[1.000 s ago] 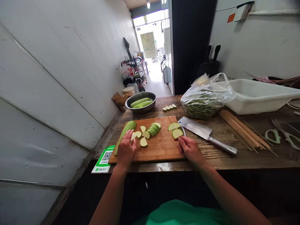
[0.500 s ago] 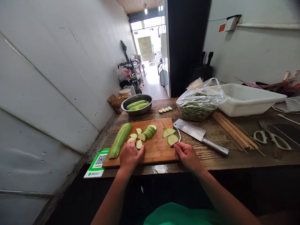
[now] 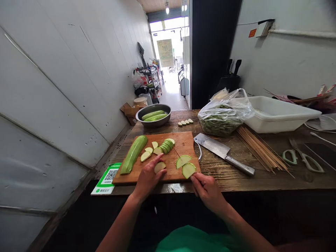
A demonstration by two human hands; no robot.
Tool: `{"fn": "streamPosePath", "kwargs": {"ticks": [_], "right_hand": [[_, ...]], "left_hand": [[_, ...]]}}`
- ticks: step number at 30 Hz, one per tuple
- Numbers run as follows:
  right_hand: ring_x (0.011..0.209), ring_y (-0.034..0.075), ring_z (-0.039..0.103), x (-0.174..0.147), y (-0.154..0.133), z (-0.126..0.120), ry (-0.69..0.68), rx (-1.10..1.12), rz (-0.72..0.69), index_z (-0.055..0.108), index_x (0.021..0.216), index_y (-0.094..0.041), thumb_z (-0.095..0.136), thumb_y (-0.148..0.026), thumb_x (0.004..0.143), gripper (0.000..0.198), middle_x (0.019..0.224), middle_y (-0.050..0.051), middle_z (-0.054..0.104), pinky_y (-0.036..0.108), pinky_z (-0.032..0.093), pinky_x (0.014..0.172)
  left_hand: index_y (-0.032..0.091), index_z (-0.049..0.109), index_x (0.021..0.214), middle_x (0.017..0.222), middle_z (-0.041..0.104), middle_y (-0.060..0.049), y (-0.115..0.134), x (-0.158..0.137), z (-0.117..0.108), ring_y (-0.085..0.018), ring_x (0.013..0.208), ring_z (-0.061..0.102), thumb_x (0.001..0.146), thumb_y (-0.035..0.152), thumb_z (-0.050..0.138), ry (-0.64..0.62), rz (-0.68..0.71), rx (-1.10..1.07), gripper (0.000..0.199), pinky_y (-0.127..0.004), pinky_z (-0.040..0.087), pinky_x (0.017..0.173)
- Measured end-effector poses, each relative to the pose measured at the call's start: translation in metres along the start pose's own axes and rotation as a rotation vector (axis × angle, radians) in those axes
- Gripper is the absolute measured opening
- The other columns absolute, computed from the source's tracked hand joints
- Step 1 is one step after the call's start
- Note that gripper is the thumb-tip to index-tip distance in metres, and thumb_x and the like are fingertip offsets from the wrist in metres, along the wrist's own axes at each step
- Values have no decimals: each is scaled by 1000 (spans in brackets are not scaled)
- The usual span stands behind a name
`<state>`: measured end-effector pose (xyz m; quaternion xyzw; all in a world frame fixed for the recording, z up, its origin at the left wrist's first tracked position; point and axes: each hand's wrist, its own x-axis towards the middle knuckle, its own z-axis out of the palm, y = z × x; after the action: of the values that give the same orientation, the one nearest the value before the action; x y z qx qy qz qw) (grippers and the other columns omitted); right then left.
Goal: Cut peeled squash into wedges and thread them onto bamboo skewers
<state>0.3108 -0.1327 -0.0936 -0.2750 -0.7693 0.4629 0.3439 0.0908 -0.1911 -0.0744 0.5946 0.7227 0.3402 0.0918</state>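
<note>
My right hand [image 3: 207,190] is closed round the near end of a thin wooden skewer [image 3: 176,151]. Two pale zucchini slices are threaded on it; the nearer slice [image 3: 189,170] sits right by my fingertips. My left hand [image 3: 149,176] has a loose zucchini slice [image 3: 160,167] between thumb and fingers, low over the wooden cutting board [image 3: 174,175]. Left of that hand lies a long piece of zucchini [image 3: 134,154]. A fanned row of cut slices [image 3: 167,145] rests behind it, with several loose pieces [image 3: 146,156] alongside.
A cleaver [image 3: 223,152] lies right of the board, near a bundle of skewers [image 3: 259,148] and scissors [image 3: 303,159]. Behind stand a metal bowl [image 3: 140,120] of zucchini, a plastic bag [image 3: 223,119] of green vegetables and a white tub [image 3: 283,119]. A QR-code card [image 3: 107,178] sits by the board's left corner.
My left hand has shifted slightly right, away from the loose pieces, with a slice between its fingers. The skewer in my right hand has swung to point up-left and come nearer to me.
</note>
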Motion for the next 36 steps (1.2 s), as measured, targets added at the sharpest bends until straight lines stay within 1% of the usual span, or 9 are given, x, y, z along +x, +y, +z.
{"fn": "streamPosePath", "kwargs": {"ticks": [4, 7, 13, 18, 23, 25, 28, 31, 36], "right_hand": [[45, 9, 40, -3, 6, 2, 17, -22, 28, 39, 56, -20, 34, -33, 90, 37, 49, -3, 42, 22, 30, 48], [46, 9, 40, -3, 8, 3, 3, -27, 38, 40, 57, -19, 34, -34, 90, 37, 49, -3, 42, 22, 30, 48], [45, 9, 38, -12, 4, 3, -37, 24, 62, 38, 58, -20, 34, -34, 90, 36, 50, -4, 39, 22, 29, 46], [44, 8, 34, -30, 2, 13, -121, 64, 60, 38, 61, -20, 35, -31, 90, 31, 51, -5, 36, 21, 27, 44], [44, 8, 29, -39, 5, 22, -133, 71, 54, 35, 62, -20, 35, -28, 89, 28, 53, -5, 31, 21, 25, 42], [44, 8, 29, -39, 5, 22, -121, 61, 58, 34, 62, -20, 35, -27, 89, 28, 53, -5, 31, 21, 25, 42], [44, 8, 31, -38, 6, 20, -118, 35, 67, 34, 62, -20, 35, -27, 89, 28, 53, -5, 33, 21, 26, 42], [44, 8, 31, -36, 6, 19, -111, 16, 72, 34, 61, -20, 36, -26, 89, 28, 53, -4, 33, 20, 26, 42], [43, 8, 31, -33, 8, 21, -105, -7, 74, 34, 60, -20, 36, -27, 88, 29, 52, -4, 32, 21, 25, 42]], "left_hand": [[23, 41, 126, 136, 37, -6, -1, -12, 4, -21, 123, 36, 77, 27, 53, 29, 73, -105, 50, -36, 34, 99], [23, 47, 120, 141, 28, -7, -1, -12, 7, -22, 120, 41, 76, 29, 54, 102, 16, -189, 45, -34, 43, 92], [21, 68, 78, 118, 55, -6, -2, -10, 6, -22, 107, 52, 72, 30, 60, 155, -4, -240, 13, -36, 40, 95], [18, 64, 99, 73, 65, -1, 6, -6, 5, -12, 59, 57, 68, 32, 67, 183, -319, -678, 34, -24, 48, 58], [10, 59, 76, 59, 54, 2, 16, 16, 10, -2, 43, 43, 66, 17, 68, 0, -651, -1369, 15, -11, 31, 36], [11, 57, 74, 60, 56, 0, 21, 23, 11, -4, 47, 50, 72, 12, 61, 26, -791, -1478, 5, -12, 38, 39], [10, 56, 80, 75, 64, -8, 27, 30, 13, -16, 70, 63, 78, 11, 53, 72, -911, -1501, 3, -28, 54, 62], [9, 55, 80, 80, 65, -13, 30, 33, 17, -23, 81, 64, 80, 11, 51, 73, -922, -1503, 5, -38, 53, 74], [8, 55, 80, 81, 66, -15, 27, 36, 21, -23, 81, 64, 81, 11, 49, 65, -932, -1500, 7, -36, 53, 75]]}}
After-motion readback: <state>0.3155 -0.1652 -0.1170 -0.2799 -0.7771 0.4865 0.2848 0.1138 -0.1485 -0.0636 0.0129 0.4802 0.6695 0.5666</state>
